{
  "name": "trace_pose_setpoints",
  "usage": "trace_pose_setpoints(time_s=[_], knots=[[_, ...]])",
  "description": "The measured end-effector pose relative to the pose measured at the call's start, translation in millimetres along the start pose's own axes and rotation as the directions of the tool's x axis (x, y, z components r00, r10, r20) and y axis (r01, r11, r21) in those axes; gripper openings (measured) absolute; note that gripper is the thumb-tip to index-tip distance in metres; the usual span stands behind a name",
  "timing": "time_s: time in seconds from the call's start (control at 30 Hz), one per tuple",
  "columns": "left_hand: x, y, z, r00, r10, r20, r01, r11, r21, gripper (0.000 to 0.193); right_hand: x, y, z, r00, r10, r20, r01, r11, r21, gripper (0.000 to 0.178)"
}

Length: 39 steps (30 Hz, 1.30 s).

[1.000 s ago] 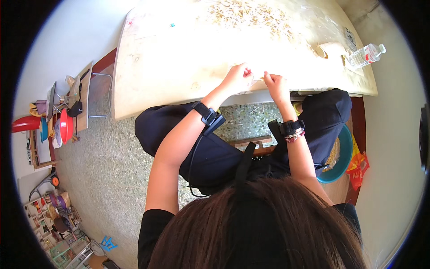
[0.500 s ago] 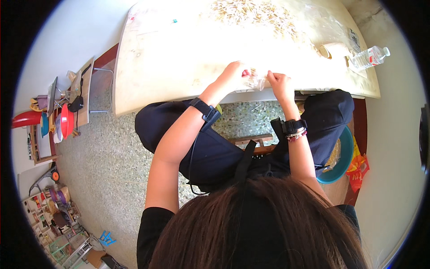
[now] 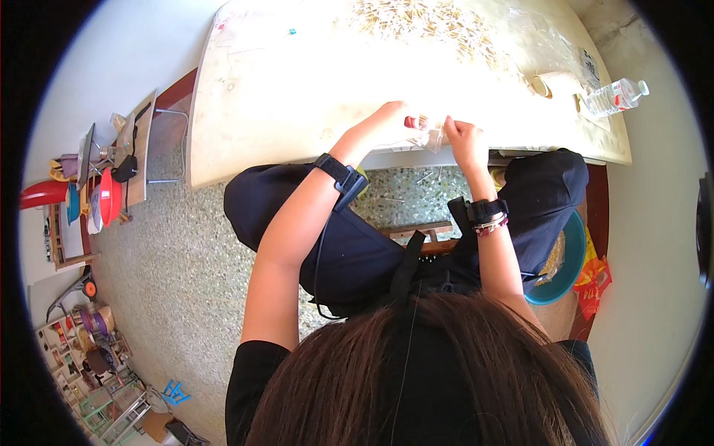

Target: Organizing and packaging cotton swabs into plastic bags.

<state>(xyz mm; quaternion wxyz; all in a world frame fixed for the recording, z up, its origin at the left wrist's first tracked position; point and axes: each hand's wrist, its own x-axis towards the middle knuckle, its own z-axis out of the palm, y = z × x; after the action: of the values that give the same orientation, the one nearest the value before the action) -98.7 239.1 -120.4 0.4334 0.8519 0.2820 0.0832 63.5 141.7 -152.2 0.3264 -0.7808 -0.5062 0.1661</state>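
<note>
Over the table's near edge, my left hand is closed, with its fingertips curled around small, thin tan pieces. Just beside them hangs a small clear plastic bag. My right hand pinches the bag's right side between thumb and fingers. Glare and the bag's transparency hide how far the pieces reach into it. A loose pile of similar thin tan pieces is spread across the far part of the pale table.
A clear plastic bottle lies at the table's right edge, next to a tan roll and clear plastic wrapping. On the floor at my right sit a teal basin and a red-yellow packet. A small side table stands left.
My left fingertips have shifted slightly and show more beside the bag. My right hand keeps its pinch in nearly the same place.
</note>
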Motion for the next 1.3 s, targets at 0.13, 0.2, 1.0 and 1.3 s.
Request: trace_pose_setpoints(time_s=[0.13,0.2,1.0,1.3], knots=[[-1,-1,1,0.999,-0.017,-0.033,0.016,0.999,-0.052,0.01,-6,-4,4,0.998,-0.057,-0.013,0.056,0.998,-0.04,0.041],[0,-10,7,0.995,0.001,-0.096,-0.019,0.983,-0.18,0.011,-8,-7,7,0.996,-0.078,-0.048,0.075,0.995,-0.062,0.041],[-5,-3,9,0.985,0.095,-0.146,-0.104,0.993,-0.055,0.028,-11,-5,-3,1.0,0.015,0.008,-0.016,0.891,0.453,0.026],[-6,-3,1,0.989,0.109,-0.1,-0.108,0.994,0.017,0.028,-19,9,3,0.984,0.105,0.146,-0.178,0.689,0.703,0.018]])
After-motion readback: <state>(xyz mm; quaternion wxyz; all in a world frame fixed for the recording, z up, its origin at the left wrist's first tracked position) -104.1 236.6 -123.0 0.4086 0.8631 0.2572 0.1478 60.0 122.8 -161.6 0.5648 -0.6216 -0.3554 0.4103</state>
